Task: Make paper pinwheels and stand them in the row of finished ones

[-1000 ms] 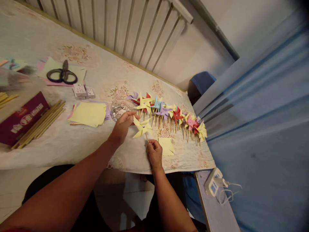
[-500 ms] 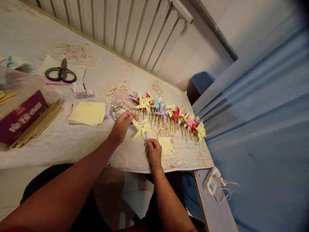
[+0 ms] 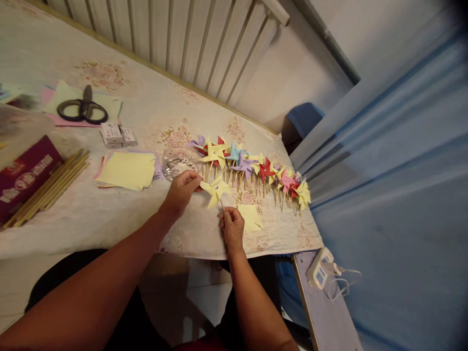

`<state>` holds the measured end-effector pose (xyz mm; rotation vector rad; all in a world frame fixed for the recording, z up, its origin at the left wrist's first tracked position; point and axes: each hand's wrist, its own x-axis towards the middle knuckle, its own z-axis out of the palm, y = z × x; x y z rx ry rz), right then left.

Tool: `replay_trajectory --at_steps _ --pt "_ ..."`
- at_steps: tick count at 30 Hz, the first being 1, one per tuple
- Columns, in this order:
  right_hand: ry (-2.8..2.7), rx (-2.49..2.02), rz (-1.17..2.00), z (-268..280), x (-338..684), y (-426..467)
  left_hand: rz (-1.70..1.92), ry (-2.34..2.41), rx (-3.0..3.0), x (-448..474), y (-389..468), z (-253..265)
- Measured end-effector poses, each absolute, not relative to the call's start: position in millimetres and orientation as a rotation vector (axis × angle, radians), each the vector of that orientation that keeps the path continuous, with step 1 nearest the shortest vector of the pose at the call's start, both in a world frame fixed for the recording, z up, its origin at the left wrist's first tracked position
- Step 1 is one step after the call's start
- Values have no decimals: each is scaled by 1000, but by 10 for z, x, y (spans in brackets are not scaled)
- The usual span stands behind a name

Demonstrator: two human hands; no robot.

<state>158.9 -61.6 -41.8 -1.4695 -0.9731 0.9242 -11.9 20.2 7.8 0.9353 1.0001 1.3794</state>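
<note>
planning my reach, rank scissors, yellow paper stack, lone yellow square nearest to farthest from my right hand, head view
1. Lone yellow square, just right of right hand
2. Yellow paper stack, left
3. Scissors, farther left and back

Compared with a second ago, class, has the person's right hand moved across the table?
No, not noticeably: the right hand stays at the left edge of the yellow paper square; only the view shifted.

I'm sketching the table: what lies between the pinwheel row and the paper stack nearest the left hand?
Head view: a clear container of shiny bits lies between the paper stack and pinwheel row, the left hand at its near side.
</note>
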Motion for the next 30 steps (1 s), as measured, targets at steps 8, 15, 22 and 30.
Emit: replay_trajectory --at_steps 8,15,22,30 --pt "-936 -1486 887 -408 1572 -602 1316 1045 1006 -87 162 80" --pt "-915 -1480 836 -433 1573 -582 1249 1088 1126 -31 116 -23" --pt "-878 -1487 803 -410 1571 -572 1260 1114 1414 -16 29 -18" --pt "-876 -1468 805 -437 1582 -570 1264 1295 1668 20 34 -113"
